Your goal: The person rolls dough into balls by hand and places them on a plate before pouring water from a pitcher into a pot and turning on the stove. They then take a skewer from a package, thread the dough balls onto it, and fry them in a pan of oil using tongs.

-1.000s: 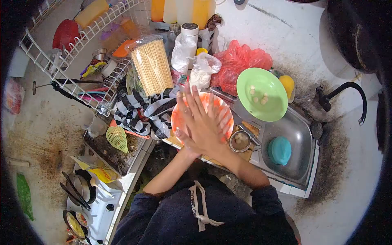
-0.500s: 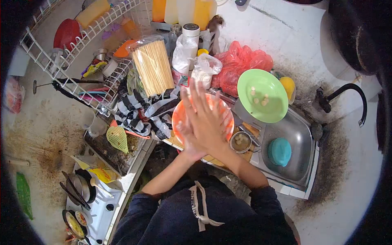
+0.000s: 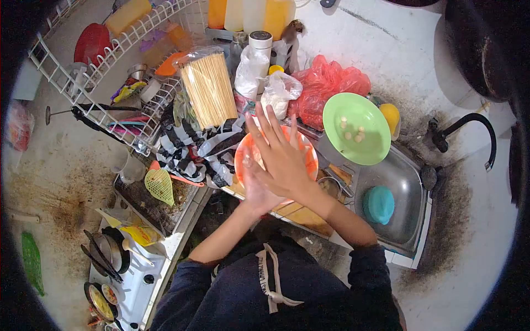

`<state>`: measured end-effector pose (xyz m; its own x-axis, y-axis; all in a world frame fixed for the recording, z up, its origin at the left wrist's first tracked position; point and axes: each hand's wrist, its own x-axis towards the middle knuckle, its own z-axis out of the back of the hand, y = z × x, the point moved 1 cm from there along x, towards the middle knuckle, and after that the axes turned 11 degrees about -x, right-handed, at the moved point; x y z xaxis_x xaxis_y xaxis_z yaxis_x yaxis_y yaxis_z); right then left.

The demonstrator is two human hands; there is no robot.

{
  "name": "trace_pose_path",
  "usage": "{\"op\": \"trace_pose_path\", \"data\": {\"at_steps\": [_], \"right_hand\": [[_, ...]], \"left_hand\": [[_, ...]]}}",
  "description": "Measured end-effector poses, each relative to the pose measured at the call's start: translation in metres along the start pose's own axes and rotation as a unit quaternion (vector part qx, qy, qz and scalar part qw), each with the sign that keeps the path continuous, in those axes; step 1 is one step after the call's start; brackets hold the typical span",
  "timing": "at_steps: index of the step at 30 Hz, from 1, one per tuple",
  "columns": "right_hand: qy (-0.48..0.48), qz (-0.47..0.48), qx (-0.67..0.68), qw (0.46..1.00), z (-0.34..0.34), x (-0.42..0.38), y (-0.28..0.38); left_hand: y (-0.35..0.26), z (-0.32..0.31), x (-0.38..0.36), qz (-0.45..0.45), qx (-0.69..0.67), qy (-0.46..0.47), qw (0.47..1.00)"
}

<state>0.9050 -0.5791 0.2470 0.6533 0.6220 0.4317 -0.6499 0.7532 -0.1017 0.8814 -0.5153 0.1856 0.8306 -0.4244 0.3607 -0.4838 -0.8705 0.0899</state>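
My right hand (image 3: 284, 163) lies across my left hand (image 3: 258, 190), palm towards palm, with its fingers stretched out and spread. The left palm is turned up beneath it, and most of its fingers are hidden. Whether anything small sits between the palms cannot be seen. Both hands are above an orange-and-white bowl (image 3: 312, 164); its contents are mostly covered. To the right, a light green plate (image 3: 375, 121) carries several small pale balls (image 3: 348, 135). A small round metal bowl (image 3: 332, 186) is partly behind my right forearm.
A steel sink (image 3: 406, 182) at the right holds a turquoise tub (image 3: 379, 204). Behind the bowl are a bundle of wooden skewers (image 3: 207, 91), a red plastic bag (image 3: 326, 85) and a white-lidded bottle (image 3: 260, 47). A stove (image 3: 141, 281) with pans stands at the lower left.
My right hand has shifted and turned slightly over the left, its fingers now more spread. The right forearm moved so that it covers more of the small metal bowl.
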Motion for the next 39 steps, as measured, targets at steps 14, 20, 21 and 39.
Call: {"op": "trace_pose_path", "data": {"at_steps": [14, 20, 21, 39], "right_hand": [[-0.041, -0.056, -0.006, 0.998, 0.012, -0.018, -0.017], [-0.153, -0.109, 0.087, 0.978, 0.042, -0.005, -0.045], [-0.188, -0.089, 0.097, 0.973, 0.044, -0.005, -0.044], [-0.203, -0.345, -0.038, 0.915, 0.035, -0.076, -0.209]], "left_hand": [[-0.006, -0.027, 0.013, -0.019, -0.073, -0.054, 0.996], [0.042, -0.015, 0.056, 0.066, 0.154, -0.045, 0.985], [0.046, -0.001, 0.072, 0.074, 0.153, -0.043, 0.985], [0.095, 0.012, 0.171, 0.111, 0.281, -0.022, 0.953]]}}
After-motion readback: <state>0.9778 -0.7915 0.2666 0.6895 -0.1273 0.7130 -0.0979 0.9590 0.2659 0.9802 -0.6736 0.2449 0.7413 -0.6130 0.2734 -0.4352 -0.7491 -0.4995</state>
